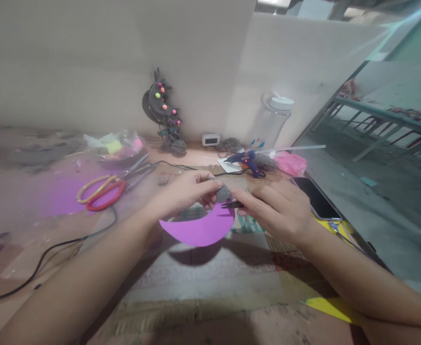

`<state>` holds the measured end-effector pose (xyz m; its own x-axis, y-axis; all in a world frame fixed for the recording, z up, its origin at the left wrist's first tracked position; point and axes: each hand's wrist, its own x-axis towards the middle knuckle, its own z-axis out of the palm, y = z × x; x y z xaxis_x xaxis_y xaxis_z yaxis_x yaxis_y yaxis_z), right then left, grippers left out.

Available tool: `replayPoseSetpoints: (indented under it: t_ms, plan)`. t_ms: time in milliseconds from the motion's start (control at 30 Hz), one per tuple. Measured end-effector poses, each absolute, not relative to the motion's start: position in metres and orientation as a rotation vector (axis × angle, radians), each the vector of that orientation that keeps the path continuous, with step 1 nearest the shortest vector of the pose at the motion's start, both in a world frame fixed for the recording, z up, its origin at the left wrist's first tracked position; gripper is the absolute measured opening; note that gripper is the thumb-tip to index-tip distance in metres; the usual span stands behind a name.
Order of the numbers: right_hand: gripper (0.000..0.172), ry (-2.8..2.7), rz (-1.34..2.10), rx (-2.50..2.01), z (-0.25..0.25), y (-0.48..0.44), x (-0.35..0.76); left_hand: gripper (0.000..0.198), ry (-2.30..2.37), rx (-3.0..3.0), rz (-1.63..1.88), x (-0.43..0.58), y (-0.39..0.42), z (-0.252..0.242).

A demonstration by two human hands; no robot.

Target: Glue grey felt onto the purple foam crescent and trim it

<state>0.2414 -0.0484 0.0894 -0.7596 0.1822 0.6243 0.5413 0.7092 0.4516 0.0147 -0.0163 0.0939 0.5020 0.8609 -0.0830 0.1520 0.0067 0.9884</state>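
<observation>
My left hand (191, 191) pinches a small grey piece (224, 193) against the top edge of a purple crescent-shaped paper cutout (199, 231), which hangs above the cardboard-covered table (210, 282). My right hand (278, 211) is closed on a thin dark tool (231, 204), its tip touching the grey piece and the purple cutout. What kind of tool it is I cannot make out.
Scissors with red and yellow handles (100, 191) lie at the left on purple paper. A blue glue gun (248, 160), a pink bag (291, 164), a water bottle (273, 122) and a phone (316, 197) sit at the right. A dark crescent ornament (162, 112) stands by the wall. A black cable (41, 261) crosses the left.
</observation>
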Motion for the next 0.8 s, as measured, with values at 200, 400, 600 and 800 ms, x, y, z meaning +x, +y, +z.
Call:
replayPoseSetpoints:
  t_ms: [200, 400, 600, 800]
  plan:
    - [0.041, -2.322, -0.945, -0.582, 0.0896, -0.0438, 0.2468, 0.023, 0.908, 1.5, 0.754, 0.0107, -0.0155, 0.0961]
    - [0.043, -2.347, -0.98, -0.564, 0.0884, -0.0448, 0.246, 0.021, 0.866, 1.466, 0.751, 0.0094, -0.015, 0.0957]
    - [0.044, -2.359, -1.018, -0.564, 0.0871, -0.0459, 0.2462, 0.023, 0.876, 1.46, 0.72, 0.0107, -0.0168, 0.0964]
    - [0.04, -2.348, -1.042, -0.546, 0.0882, -0.0472, 0.2453, 0.026, 0.856, 1.445, 0.699, 0.011, -0.0163, 0.0959]
